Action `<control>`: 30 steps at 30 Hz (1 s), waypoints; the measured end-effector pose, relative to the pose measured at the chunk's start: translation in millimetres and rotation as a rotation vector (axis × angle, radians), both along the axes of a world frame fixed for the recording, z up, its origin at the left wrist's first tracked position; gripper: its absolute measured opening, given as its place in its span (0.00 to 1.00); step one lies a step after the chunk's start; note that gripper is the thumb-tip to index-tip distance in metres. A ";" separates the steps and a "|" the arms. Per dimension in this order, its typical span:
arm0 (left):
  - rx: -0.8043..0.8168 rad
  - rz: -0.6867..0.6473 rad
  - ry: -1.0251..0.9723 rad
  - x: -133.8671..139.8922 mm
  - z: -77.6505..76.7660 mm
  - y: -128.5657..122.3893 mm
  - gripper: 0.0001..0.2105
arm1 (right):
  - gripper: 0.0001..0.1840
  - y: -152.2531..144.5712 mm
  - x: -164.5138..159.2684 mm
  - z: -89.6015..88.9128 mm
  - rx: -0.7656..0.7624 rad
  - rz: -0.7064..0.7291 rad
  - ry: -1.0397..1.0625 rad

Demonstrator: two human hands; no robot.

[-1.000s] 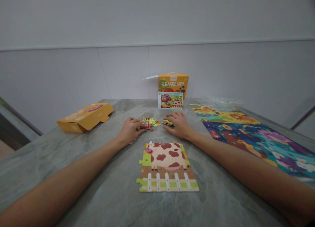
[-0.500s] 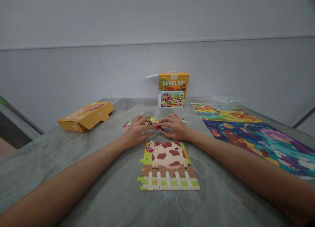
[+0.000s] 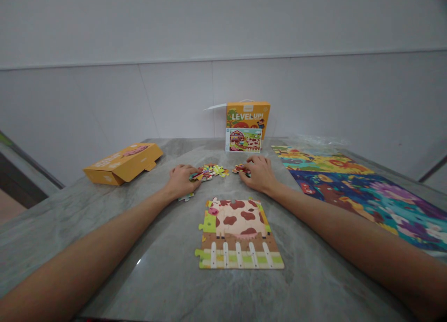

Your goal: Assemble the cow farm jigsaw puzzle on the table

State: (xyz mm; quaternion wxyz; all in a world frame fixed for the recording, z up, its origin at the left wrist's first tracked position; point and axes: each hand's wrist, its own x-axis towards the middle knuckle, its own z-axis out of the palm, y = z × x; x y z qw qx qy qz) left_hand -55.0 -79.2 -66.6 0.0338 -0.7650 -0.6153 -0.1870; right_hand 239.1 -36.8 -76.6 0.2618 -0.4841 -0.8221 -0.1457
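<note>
A partly joined jigsaw puzzle (image 3: 240,219) of a spotted cow behind a white fence lies flat in front of me. Beyond it, a loose heap of puzzle pieces (image 3: 215,170) covers a patch of the table. My left hand (image 3: 183,179) rests on the heap's left side, fingers stretched over several pieces and thumb apart. One light piece (image 3: 186,197) lies beneath its wrist. My right hand (image 3: 260,174) is over a smaller cluster of reddish pieces (image 3: 240,169), its fingers apart and touching them. The pieces under both palms are hidden.
A reference card (image 3: 243,140) with a farm picture leans on an upright orange box (image 3: 249,110) at the back. An orange carton (image 3: 124,164) lies at the left. Two colourful finished puzzles (image 3: 352,191) lie at the right, with clear plastic wrap (image 3: 317,142) behind them.
My hands have moved apart, the left to the left and the right to the right. The heap between them now shows, with a small cluster split off to the right.
</note>
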 end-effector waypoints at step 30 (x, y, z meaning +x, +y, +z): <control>0.071 -0.048 -0.037 -11.2 -10.3 10.9 0.18 | 0.15 -3.3 -0.5 3.3 0.022 0.060 -0.140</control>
